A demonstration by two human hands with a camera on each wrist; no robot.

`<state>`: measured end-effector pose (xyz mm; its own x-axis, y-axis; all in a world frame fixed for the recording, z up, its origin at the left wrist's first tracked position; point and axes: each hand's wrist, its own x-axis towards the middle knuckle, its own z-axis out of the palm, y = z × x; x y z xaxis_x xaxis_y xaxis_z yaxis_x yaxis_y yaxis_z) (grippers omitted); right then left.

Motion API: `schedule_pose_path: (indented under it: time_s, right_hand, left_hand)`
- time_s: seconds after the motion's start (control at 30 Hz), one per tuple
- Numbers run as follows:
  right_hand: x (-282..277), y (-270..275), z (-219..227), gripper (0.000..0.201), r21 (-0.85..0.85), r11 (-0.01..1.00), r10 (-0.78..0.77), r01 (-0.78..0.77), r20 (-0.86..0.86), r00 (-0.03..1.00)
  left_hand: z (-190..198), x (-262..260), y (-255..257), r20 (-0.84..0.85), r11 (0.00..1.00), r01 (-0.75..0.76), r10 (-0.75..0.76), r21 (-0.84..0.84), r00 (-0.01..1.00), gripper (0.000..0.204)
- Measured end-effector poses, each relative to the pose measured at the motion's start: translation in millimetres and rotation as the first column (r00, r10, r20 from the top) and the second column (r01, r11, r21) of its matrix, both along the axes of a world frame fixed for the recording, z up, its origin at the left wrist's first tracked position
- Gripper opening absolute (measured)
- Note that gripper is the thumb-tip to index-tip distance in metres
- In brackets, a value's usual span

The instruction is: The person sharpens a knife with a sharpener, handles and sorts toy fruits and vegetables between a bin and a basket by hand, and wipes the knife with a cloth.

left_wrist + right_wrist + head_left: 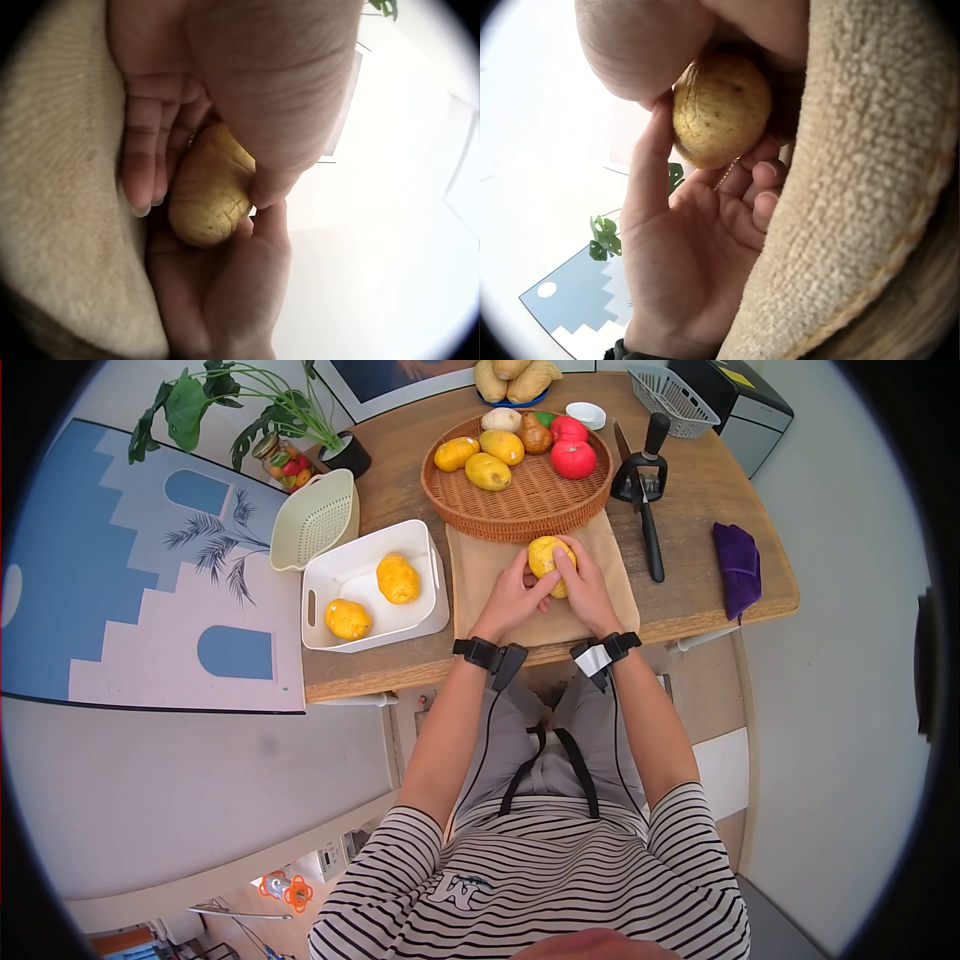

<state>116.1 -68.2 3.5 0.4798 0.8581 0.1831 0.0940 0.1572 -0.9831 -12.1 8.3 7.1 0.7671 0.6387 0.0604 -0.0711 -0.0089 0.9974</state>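
Both hands hold one yellow potato (pixel 548 556) just above the beige cloth (pixel 600 580) at the table's front. My left hand (pixel 510 598) grips its left side, and my right hand (pixel 590 588) its right side, with the thumbs on top. In the left wrist view, the potato (pixel 210 187) shows wrinkled, cracked skin between the palms. Fingers curl beneath the potato (pixel 721 112) in the right wrist view, where small dark spots mark its skin. To the left, a white bin (pixel 436 615) contains two yellow potatoes, one behind the other.
Behind the cloth stands a round wicker basket (pixel 530 525) with potatoes, two tomatoes and other produce. A knife (pixel 650 540) lies beside a black-handled tool (pixel 655 435) on the right. Further right is a purple cloth (pixel 738 570); a pale green colander (pixel 318 515) leans behind the bin.
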Motion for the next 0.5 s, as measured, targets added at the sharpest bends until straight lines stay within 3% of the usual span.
schedule_pose_path:
  time_s: [0.5]
  right_hand:
    - [-0.1, 0.0, 0.4, 0.04, -0.01, 1.0, -0.005, 0.005, 0.007, 1.0]
  left_hand:
    - [2.8, -0.5, -0.7, 0.005, 1.0, 0.013, -0.013, 0.007, 1.0, 0.046]
